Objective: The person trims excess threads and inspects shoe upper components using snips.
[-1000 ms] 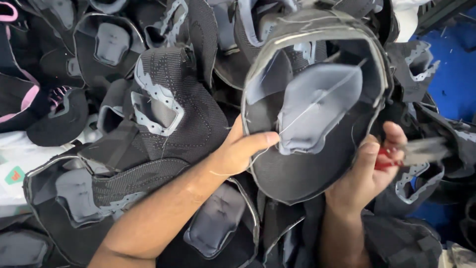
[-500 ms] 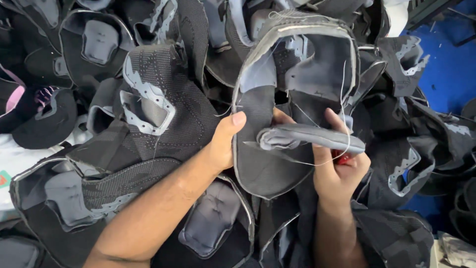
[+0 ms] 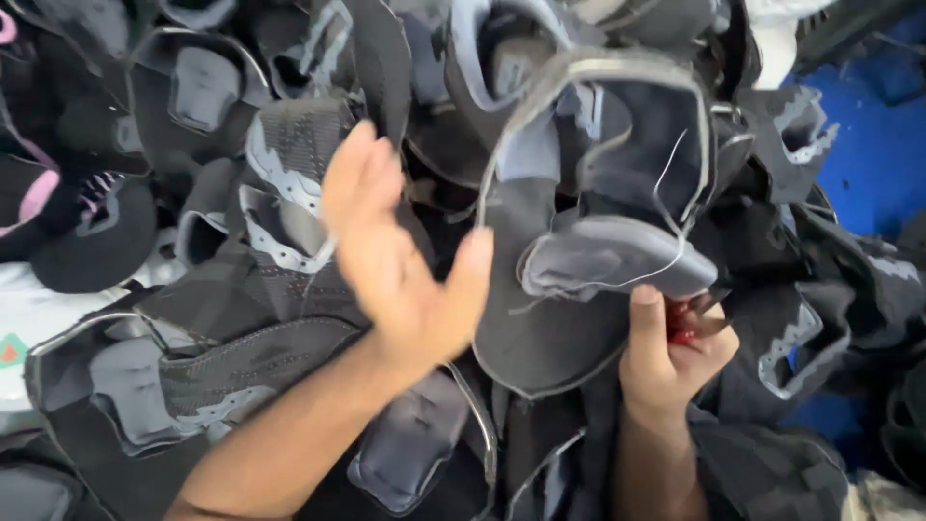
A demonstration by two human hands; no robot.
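– What has changed since a moment ago?
– The left hand (image 3: 395, 260) is lifting off the dark shoe upper (image 3: 579, 289), fingers spreading, holding nothing.
– And the right hand (image 3: 670, 352)?
– It is gripping the upper's grey tongue (image 3: 617, 265) and something red; the upper is running upward from it, nearer the right.

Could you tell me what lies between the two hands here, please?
In the head view, the dark shoe upper with its grey tongue lies between them: the left hand is open beside it, and the right hand grips it from below.
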